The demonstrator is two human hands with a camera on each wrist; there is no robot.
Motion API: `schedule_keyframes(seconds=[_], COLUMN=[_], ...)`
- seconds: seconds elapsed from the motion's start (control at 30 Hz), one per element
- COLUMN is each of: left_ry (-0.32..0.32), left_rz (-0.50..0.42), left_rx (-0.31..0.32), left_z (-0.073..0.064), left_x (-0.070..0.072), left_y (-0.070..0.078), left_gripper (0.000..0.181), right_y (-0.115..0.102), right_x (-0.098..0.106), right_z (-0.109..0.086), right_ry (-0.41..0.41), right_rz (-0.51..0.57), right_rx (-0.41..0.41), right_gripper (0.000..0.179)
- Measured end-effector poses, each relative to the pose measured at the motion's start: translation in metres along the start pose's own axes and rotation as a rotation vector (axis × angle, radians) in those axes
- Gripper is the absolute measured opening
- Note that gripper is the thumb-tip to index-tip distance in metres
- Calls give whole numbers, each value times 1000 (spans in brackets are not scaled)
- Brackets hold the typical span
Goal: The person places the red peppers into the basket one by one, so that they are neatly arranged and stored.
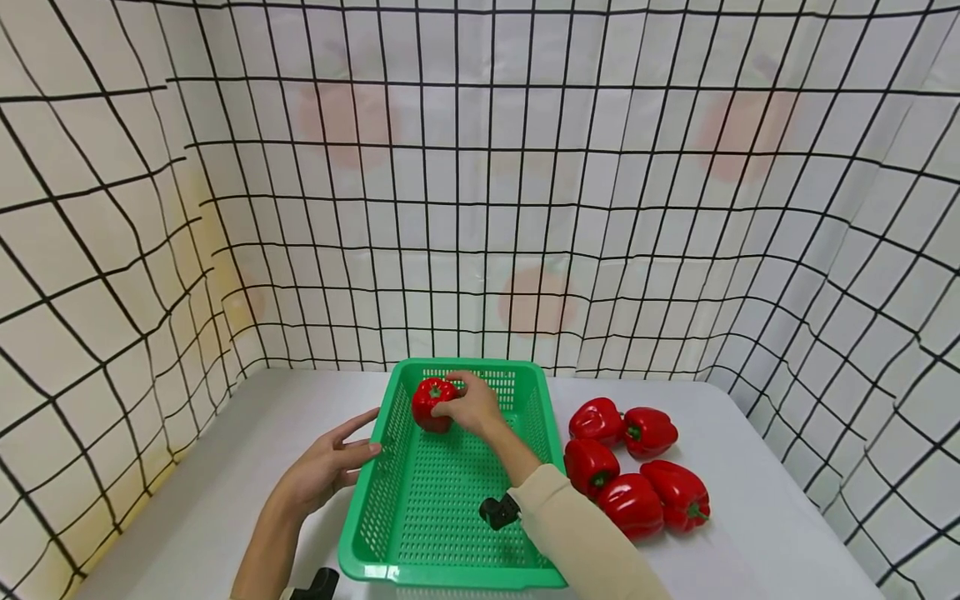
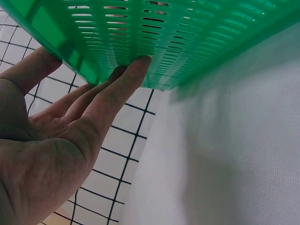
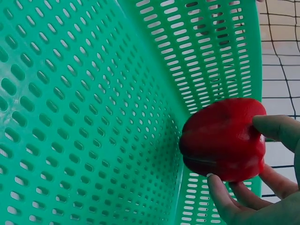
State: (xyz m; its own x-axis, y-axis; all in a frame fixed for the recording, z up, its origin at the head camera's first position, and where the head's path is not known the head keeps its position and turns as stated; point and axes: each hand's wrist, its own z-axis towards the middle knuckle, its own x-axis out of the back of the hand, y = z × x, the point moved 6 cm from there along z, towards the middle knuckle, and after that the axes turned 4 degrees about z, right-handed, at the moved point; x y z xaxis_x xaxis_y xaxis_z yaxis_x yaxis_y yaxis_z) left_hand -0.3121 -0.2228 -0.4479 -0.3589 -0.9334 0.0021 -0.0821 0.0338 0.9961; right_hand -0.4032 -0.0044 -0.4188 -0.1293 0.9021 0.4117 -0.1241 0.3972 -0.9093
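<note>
beige sleeve right up close to us, slanting in from five o'clock, with a black device strapped at its cuff! we follow it up to the right hand, and yes, thumb and fingers are pinching a red bell pepper, stem end up, inside the green basket at its eleven o'clock, close by the far wall; we can't tell whether it touches the floor. over at nine o'clock, the left hand has its fingers stretched out, touching the basket's outer side, gripping nothing. swing round to three o'clock and we've got five more red peppers bunched on the white table, just beside the basket. and beyond, from nine through twelve to three, we see black netting before a pale backing with blurred orange patches.
</note>
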Motion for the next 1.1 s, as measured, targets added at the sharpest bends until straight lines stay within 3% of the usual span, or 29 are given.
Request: schedule_keyframes(seconds=[0.6, 1.1], left_ry=[20, -4], left_rz=[-2, -7], left_rx=[7, -2], left_z=[-2, -1], left_x=[1, -2], left_y=[0, 0], left_gripper=[76, 75], right_y=[5, 5], right_x=[-6, -2], right_z=[-1, -2], right_ry=[-90, -83], right_rz=[17, 29], right_rx=[-53, -64], right_gripper=[55, 57])
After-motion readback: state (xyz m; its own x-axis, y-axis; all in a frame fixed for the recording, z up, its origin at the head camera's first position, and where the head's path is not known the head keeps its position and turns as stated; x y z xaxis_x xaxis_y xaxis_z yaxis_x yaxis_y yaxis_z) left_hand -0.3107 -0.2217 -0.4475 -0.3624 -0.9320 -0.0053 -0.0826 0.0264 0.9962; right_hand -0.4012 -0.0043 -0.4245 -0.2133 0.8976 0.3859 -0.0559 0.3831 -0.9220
